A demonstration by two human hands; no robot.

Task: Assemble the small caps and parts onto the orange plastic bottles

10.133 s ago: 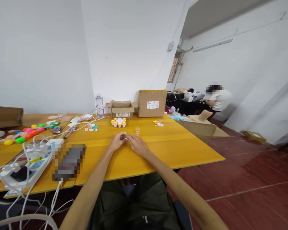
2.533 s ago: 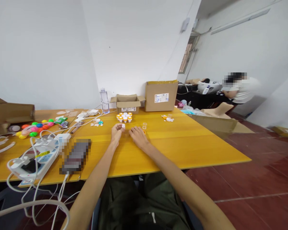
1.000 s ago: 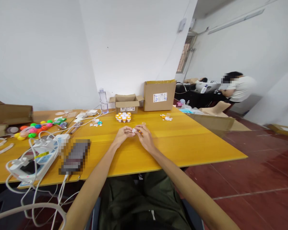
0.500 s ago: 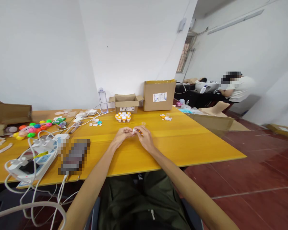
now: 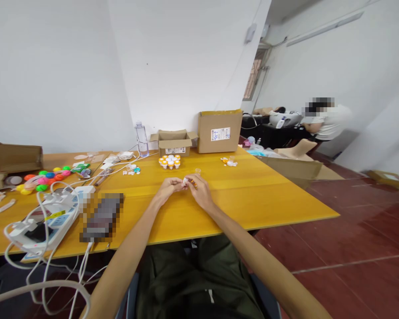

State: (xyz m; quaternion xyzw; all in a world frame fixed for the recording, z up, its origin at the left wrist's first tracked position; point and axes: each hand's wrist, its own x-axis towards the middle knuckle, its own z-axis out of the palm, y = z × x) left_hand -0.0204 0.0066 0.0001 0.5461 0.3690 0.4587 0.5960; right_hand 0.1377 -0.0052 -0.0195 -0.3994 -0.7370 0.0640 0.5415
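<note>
Bright, even indoor light fills the room, with pale walls close to washed out and only soft, faint shadows under the hands on the table (image 5: 252, 195). The wide lens bends straight lines near the edges, so the table's rim curves and the forearms stretch large at the bottom. Right of the table, the far person (image 5: 326, 122) is soft and slightly smeared; small items look tiny and unclear.

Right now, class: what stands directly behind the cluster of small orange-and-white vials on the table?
An open cardboard box stands behind the vials, flaps spread, with a white label in front. Its front wall hides its contents. A taller closed box stands beside it.
</note>
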